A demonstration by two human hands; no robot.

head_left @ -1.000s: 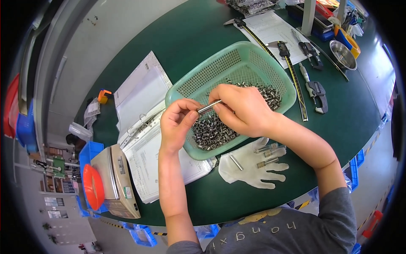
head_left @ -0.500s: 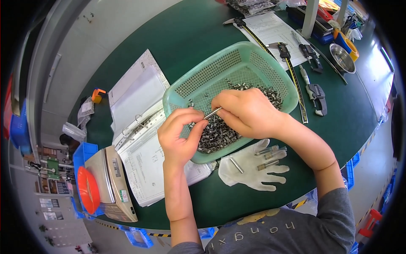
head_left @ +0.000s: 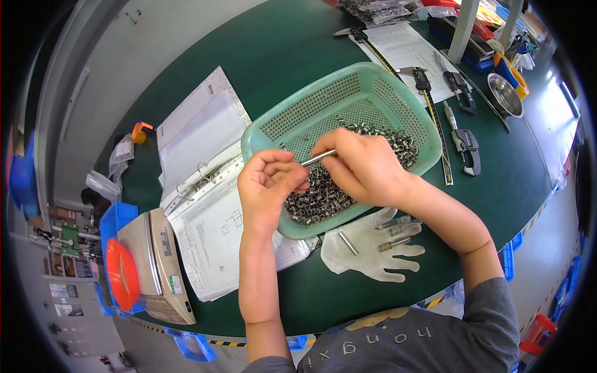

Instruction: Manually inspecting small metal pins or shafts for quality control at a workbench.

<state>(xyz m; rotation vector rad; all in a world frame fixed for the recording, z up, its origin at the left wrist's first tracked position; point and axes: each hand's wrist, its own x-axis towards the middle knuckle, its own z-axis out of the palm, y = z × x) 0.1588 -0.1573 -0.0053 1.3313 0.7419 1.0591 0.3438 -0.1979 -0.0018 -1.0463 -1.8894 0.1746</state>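
My right hand (head_left: pixel 367 166) pinches a thin, shiny metal pin (head_left: pixel 318 158) between thumb and fingers, tilted over a green perforated plastic basket (head_left: pixel 298 116). The pin's left end meets the fingertips of my left hand (head_left: pixel 266 189). Those fingers are curled closed against the thumb, and whatever they grip is hidden. Many small metal rings (head_left: pixel 320 200) lie heaped in the basket, below and behind both hands. On the near side, a white glove (head_left: pixel 370 264) lies flat with another metal pin (head_left: pixel 348 243) and several small clear tubes (head_left: pixel 394 242) on it.
An open ring binder (head_left: pixel 211 230) lies left of the basket, beside a weighing scale (head_left: pixel 163 267) and a red bowl (head_left: pixel 122 275). Right of the basket are calipers (head_left: pixel 429 99), a micrometer (head_left: pixel 465 142), paper sheets (head_left: pixel 407 53) and a metal bowl (head_left: pixel 504 95).
My left fingers have curled in further, and the pin shows more of its length between my hands. My right hand has shifted slightly. The whole view has turned a little.
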